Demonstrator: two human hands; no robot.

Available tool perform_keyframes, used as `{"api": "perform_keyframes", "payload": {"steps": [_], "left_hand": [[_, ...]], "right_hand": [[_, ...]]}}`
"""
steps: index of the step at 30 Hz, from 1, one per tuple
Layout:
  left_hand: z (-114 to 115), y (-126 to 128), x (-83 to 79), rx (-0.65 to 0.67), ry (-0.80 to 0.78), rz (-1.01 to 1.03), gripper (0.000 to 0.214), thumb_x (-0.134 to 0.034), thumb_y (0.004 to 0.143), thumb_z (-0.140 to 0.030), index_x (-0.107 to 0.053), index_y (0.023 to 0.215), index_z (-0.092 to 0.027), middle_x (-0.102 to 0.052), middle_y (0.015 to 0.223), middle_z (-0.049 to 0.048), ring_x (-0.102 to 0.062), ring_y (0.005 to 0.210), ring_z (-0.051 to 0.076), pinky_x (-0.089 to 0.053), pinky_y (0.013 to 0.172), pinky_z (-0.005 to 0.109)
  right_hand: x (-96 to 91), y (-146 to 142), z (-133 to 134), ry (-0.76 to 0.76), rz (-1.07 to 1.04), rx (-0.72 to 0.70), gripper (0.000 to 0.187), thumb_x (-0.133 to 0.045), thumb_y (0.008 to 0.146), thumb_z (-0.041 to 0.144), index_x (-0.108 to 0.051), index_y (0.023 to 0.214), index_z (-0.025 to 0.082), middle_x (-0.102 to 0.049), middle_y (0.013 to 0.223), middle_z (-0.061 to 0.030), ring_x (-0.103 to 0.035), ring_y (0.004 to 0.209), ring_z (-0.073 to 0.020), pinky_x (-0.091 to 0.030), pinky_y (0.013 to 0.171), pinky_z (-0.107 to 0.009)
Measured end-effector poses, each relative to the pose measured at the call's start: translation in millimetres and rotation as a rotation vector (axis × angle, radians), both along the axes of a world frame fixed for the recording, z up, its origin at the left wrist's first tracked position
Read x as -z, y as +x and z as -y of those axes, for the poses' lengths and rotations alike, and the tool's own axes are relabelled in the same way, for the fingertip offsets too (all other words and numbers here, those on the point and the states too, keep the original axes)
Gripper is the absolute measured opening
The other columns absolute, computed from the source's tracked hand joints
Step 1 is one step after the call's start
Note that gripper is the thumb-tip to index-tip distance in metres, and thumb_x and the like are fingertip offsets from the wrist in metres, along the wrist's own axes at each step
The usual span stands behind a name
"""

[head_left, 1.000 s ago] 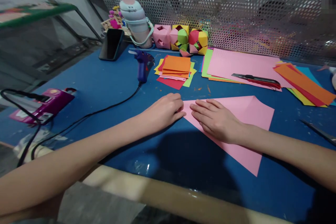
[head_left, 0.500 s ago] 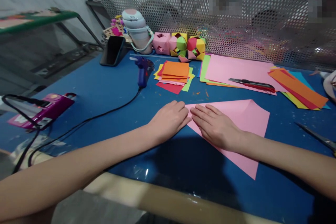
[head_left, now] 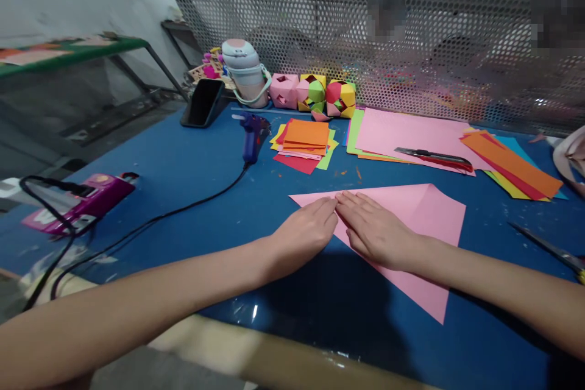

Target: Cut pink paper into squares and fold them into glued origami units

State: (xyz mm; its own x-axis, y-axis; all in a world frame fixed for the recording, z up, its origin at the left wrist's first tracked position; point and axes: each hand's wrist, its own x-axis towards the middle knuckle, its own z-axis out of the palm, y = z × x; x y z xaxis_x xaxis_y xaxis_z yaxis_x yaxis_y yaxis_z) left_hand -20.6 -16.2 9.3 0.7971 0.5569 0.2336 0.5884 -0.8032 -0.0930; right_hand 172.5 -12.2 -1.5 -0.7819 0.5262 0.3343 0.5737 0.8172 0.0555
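A folded sheet of pink paper [head_left: 439,219] lies on the blue table, its pointed corner reaching out to the left. My left hand [head_left: 308,228] is closed over the narrow left part of the paper, fingers curled and fingertips hidden against it. Close beside it, my right hand [head_left: 377,228] rests flat on the sheet, fingers stretched out and pointing left. The fingertips of both hands meet near the paper's upper edge. Part of the fold is hidden under them.
Behind the hands are stacked colored paper squares [head_left: 304,135], larger pink sheets [head_left: 411,125] with a utility knife [head_left: 434,156], and paper strips [head_left: 512,161]. Scissors [head_left: 548,247] lie right. A glue gun [head_left: 250,137], its cord, a purple power strip [head_left: 86,204], phone [head_left: 203,102] and bottle [head_left: 247,70] are left.
My left hand has slid right along the paper, uncovering its left corner. My right hand stays flat on the sheet. The camera view has tilted up slightly.
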Motion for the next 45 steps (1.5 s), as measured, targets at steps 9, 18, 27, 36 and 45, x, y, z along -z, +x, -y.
{"api": "perform_keyframes", "payload": {"steps": [9,18,27,36,45], "left_hand": [[-2.5,5.0,5.6,-0.078,-0.061,-0.077,0.033,-0.037,0.087,-0.006,-0.047,0.118,-0.004,-0.051,0.130,0.0250,-0.045,0.126,0.029,-0.040,0.103,0.044],[-4.1,7.6,-2.2,-0.092,-0.183,-0.154,0.033,-0.035,0.086,-0.006,-0.049,0.116,-0.005,-0.042,0.138,0.0248,-0.036,0.132,0.029,-0.036,0.106,0.043],[0.6,5.4,-8.7,-0.237,-0.121,-0.240,0.019,-0.041,0.085,-0.004,-0.055,0.096,-0.010,-0.051,0.130,0.0252,-0.049,0.122,0.034,-0.044,0.097,0.050],[0.0,2.0,-5.8,-0.365,0.021,-0.202,0.024,-0.043,0.091,-0.027,-0.056,0.083,-0.008,-0.060,0.107,0.0288,-0.061,0.096,0.035,-0.050,0.076,0.050],[-1.4,-5.3,-22.3,-0.449,0.035,-0.224,0.047,-0.040,0.090,-0.050,-0.059,0.086,-0.006,-0.063,0.085,0.0240,-0.062,0.082,0.035,-0.050,0.067,0.044]], "right_hand": [[-3.8,0.8,-0.2,-0.100,0.059,0.065,0.050,-0.037,0.088,0.020,-0.045,0.131,-0.003,-0.043,0.138,-0.0220,-0.035,0.132,-0.0309,-0.032,0.108,-0.048],[-6.5,0.5,-0.1,-0.228,0.100,0.136,0.058,-0.039,0.088,0.028,-0.036,0.137,-0.003,-0.036,0.142,-0.0240,-0.031,0.135,-0.0292,-0.028,0.110,-0.049],[-5.9,12.4,3.9,-0.235,0.104,0.382,0.077,-0.037,0.089,0.054,-0.038,0.135,-0.008,-0.032,0.142,-0.0285,-0.027,0.135,-0.0364,-0.027,0.109,-0.050],[3.4,70.6,-1.9,-0.257,0.054,0.701,0.086,-0.026,0.087,0.066,-0.034,0.138,-0.002,-0.029,0.145,-0.0260,-0.021,0.137,-0.0350,-0.024,0.109,-0.053],[-8.0,98.0,-0.9,-0.183,0.161,0.848,0.086,-0.026,0.086,0.065,-0.038,0.135,-0.004,-0.033,0.143,-0.0262,-0.026,0.136,-0.0346,-0.023,0.109,-0.050]]}}
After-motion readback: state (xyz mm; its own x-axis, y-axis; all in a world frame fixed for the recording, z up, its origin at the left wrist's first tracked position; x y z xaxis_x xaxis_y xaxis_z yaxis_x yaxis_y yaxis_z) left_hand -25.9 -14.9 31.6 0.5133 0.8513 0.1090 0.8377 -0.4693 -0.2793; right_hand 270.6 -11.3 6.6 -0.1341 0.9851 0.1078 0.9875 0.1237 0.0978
